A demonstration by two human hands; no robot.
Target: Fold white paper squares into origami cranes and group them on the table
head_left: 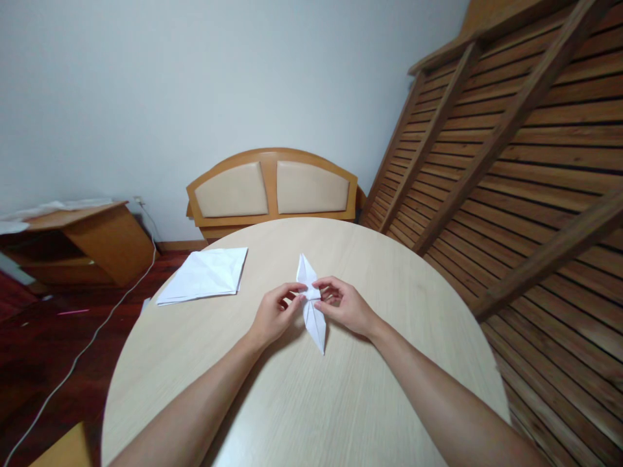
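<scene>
The left hand [278, 308] pinches the near-left edge of the folded white paper [314, 321] between thumb and fingers; if this pinch presses too hard, I think that a crease could form in a wrong place. The paper is in the middle of the table [331, 402], with one pointed end directed away from the person and the other toward the person, and its narrow middle sits between the two hands. This middle could tear, in my judgement, if the hands pull unequally. The right hand [349, 306] pinches the opposite edge; a loose thumb there could let the layers slide open. About the surroundings, from the left: a wooden cabinet [107, 240], a pale cable [97, 331] on the floor, then a stack of white sheets [207, 275] on the table, apart from the left hand and seemingly no obstacle. Behind the table is a padded headboard [270, 185], and at right leans a slatted wooden panel [535, 188]. Only the fingers themselves hide part of the folds.
</scene>
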